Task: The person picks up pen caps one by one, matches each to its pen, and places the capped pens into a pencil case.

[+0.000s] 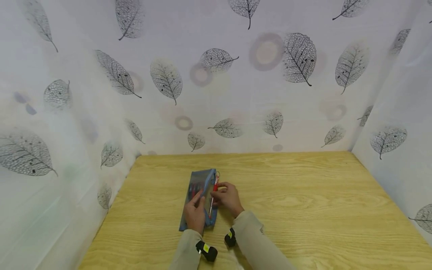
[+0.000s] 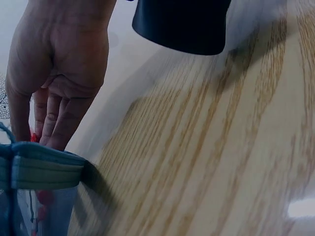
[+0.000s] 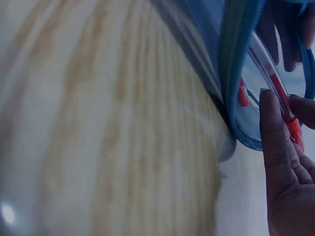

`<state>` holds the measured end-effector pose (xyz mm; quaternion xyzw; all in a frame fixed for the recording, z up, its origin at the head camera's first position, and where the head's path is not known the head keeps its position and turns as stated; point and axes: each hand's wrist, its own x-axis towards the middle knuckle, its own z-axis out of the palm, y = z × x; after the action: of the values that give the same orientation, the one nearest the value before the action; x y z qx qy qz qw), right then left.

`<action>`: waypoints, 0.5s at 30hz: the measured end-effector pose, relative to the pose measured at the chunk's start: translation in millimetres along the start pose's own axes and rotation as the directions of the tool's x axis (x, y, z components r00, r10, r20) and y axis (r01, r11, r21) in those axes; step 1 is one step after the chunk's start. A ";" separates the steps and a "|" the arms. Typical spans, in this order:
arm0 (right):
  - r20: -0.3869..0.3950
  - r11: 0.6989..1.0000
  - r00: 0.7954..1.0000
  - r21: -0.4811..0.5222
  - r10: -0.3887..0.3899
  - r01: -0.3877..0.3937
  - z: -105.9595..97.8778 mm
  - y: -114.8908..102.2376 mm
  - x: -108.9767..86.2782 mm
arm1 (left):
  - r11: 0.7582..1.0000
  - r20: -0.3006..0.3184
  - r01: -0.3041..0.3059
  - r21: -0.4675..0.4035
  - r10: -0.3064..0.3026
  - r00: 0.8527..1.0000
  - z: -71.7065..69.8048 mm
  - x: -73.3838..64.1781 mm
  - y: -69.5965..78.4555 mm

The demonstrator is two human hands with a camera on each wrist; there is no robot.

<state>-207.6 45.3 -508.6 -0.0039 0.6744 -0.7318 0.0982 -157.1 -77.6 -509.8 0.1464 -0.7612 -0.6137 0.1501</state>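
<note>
A see-through pencil pouch (image 1: 204, 175) with blue edging lies tilted on the table, its zip side facing right. Several pens, some with red parts, show through its wall. My left hand (image 1: 195, 214) holds the pouch near its middle, fingers at the edge of the opening. At that opening my right hand (image 1: 228, 197) pinches a clear-barrelled red pen (image 1: 215, 186) between thumb and fingers. The right wrist view shows this pen (image 3: 278, 87) slanting across the zip opening (image 3: 227, 73), with another red piece (image 3: 243, 94) inside the pouch.
The wood-grain table (image 1: 303, 210) extends to both sides of the pouch. Pale leaf-patterned sheeting (image 1: 249, 90) rises along the back and sides. Black wrist cameras (image 1: 207, 251) sit close together at the two sleeves.
</note>
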 end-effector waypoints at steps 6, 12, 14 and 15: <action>0.004 1.000 1.000 -0.023 0.009 -0.009 3.6 5.0 4.5 | 1.000 0.001 -0.011 0.006 0.011 1.000 -0.2 -1.2 0.5; 0.000 1.000 1.000 -0.013 0.027 -0.027 6.1 5.8 5.2 | 1.000 0.007 -0.011 0.006 0.011 1.000 -0.3 -0.5 0.4; -0.002 1.000 1.000 -0.001 0.028 -0.028 6.1 5.3 4.9 | 1.000 0.007 -0.020 0.007 0.019 1.000 -0.3 -0.1 0.4; -0.005 1.000 1.000 0.005 0.031 -0.031 5.8 4.7 4.4 | 1.000 0.005 -0.022 0.004 0.022 1.000 -0.2 0.0 0.4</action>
<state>-210.5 38.6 -513.3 0.0084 0.6729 -0.7318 0.1078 -157.0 -77.7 -509.3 0.1367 -0.7645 -0.6107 0.1545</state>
